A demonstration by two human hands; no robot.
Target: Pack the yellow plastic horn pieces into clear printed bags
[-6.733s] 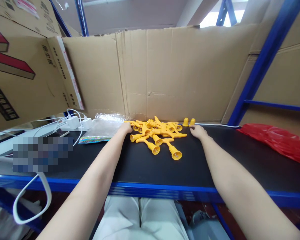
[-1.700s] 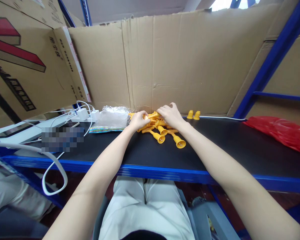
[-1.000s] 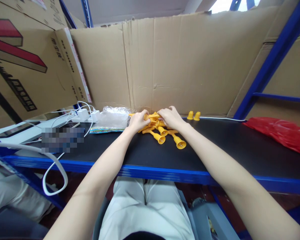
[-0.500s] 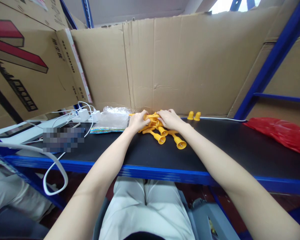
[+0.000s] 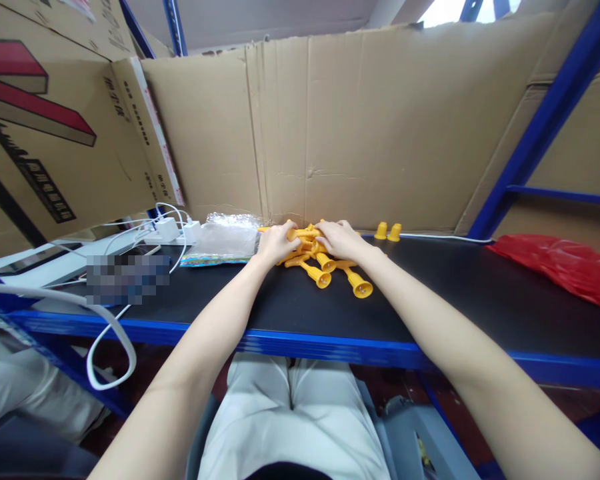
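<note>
A pile of yellow plastic pieces (image 5: 317, 276) with long stems and flared, hollow bell-shaped ends lies at the back middle of the black tabletop. From the left, my left hand (image 5: 276, 244) is curled over the pile, fingers closed on yellow pieces. My right hand (image 5: 342, 240) grips the pile's right side, its fingertips partly hidden among the stems. One flared piece (image 5: 362, 288) sticks out toward me below the right wrist. Two small yellow cups (image 5: 395, 233) stand apart, to the right of my right hand.
Clear plastic bags (image 5: 225, 240) lie left of the pile. Farther left are white chargers (image 5: 167, 229) with looping cables. A red plastic bag (image 5: 565, 267) sits at the right. A cardboard wall (image 5: 380, 133) closes off the back; a blue rail (image 5: 325, 347) edges the front.
Both hands stay over the yellow pile in nearly the same pose. The right hand's fingers have shifted very slightly; the pieces look unmoved.
</note>
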